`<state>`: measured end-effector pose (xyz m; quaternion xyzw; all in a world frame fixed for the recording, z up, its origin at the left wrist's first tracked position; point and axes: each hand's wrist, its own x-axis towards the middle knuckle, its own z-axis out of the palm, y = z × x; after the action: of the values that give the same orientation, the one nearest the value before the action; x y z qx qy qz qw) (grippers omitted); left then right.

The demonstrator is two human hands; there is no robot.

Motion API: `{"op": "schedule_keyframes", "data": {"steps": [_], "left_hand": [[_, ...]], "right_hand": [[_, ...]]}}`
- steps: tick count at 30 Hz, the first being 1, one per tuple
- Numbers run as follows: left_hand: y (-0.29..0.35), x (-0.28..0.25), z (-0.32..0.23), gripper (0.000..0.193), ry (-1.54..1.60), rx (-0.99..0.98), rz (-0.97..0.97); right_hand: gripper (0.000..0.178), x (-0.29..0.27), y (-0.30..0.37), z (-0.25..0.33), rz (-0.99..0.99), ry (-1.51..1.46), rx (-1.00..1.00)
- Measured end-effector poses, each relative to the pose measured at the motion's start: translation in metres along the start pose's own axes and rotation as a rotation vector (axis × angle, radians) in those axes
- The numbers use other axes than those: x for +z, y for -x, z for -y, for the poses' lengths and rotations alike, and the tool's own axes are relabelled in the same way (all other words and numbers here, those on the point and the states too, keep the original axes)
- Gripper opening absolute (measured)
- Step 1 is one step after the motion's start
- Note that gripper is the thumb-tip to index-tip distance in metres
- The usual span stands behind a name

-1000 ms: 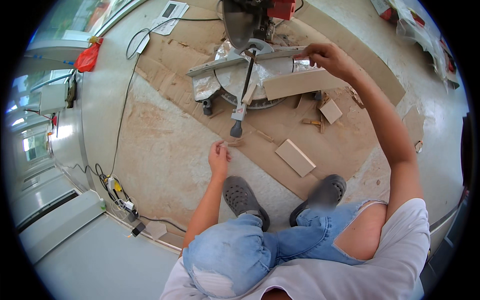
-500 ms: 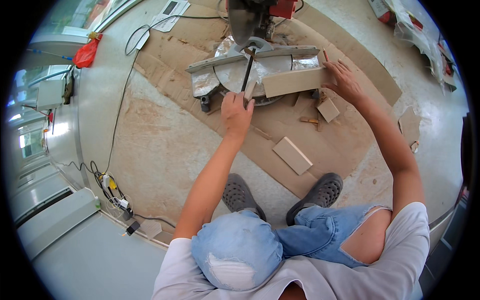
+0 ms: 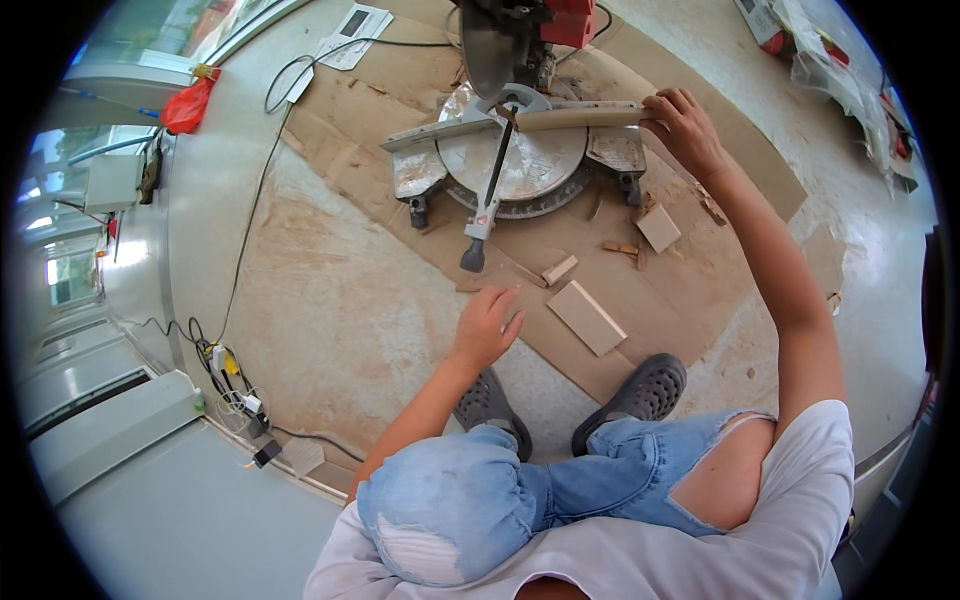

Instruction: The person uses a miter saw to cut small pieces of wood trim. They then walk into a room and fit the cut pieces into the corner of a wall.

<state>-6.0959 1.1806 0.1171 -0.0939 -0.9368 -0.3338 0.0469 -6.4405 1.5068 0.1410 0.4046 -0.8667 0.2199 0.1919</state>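
— Right hand (image 3: 690, 133)?
— Pinching the right end of a wooden board (image 3: 580, 119), which is lying along the rear edge of the saw table (image 3: 543, 165).
— Left hand (image 3: 484, 328)?
— Hovering empty, fingers loosely parted, by the near-left edge of the cardboard sheet (image 3: 690, 295).

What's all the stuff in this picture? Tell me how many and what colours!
saw: one, silver, black and red, top middle
board: one, tan, along the saw's fence
blocks: two, tan, on the cardboard
offcut: one, pale, near a block
wood scraps: several, brown, on the cardboard
cardboard: count unclear, brown, under the saw
bag: one, red, upper left
papers: two, white, top left
cables: several, black, left
plugs: several, black and white, left
plastic wrap: count unclear, clear, top right
shoes: two, grey, below the saw
jeans: one pair, blue, bottom
shirt: one, white, bottom
left hand: one, bare, below the saw
right hand: one, bare, at the board's end
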Motion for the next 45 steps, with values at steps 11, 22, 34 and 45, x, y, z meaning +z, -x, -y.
{"op": "schedule_keyframes", "data": {"steps": [11,22,34,45], "left_hand": [[0.057,-0.021,0.006,0.031,0.157,-0.343,0.099],[0.064,-0.007,0.002,0.023,0.235,-0.339,0.15],[0.05,-0.111,-0.003,0.021,0.141,-0.389,0.163],[-0.157,-0.317,-0.106,0.02,0.03,0.083,-0.285]], "right_hand": [[0.032,0.01,-0.013,0.005,-0.088,-0.175,0.241],[0.025,0.005,-0.033,0.023,0.096,0.115,-0.103],[0.03,0.031,-0.061,-0.001,0.552,0.094,-0.05],[0.03,0.046,-0.07,-0.012,0.56,-0.037,-0.188]]}}
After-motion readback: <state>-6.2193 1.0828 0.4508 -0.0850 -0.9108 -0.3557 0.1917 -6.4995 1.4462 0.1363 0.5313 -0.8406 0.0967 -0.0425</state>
